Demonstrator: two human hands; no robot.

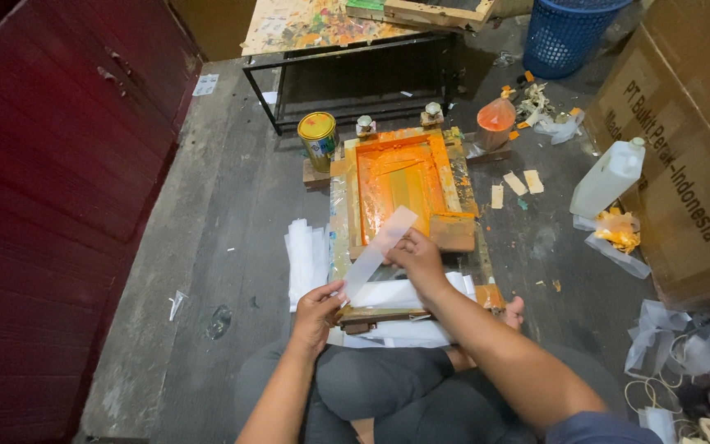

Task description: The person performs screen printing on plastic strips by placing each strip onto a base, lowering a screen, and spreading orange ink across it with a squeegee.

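Note:
I sit cross-legged on the floor in front of a wooden screen-printing frame (355, 197) coated in orange ink. My left hand (317, 311) pinches the near end of a long, translucent white strip (380, 249). Around the strip's middle, my right hand (417, 260) grips it over the frame's near edge. The strip slants up to the right across the orange screen. A wooden squeegee (452, 231) smeared with orange rests on the frame's right near corner. A stack of white strips (306, 259) lies left of the frame, more white sheets (392, 296) under my hands.
A yellow-lidded tin (319, 138) stands at the frame's far left. An orange-stained bag (495, 122), a white plastic jug (606, 181) and large cardboard boxes (684, 140) are at right. A paint-spattered table (322, 29) and blue basket (567, 33) stand beyond. A dark red door (51, 164) lines the left.

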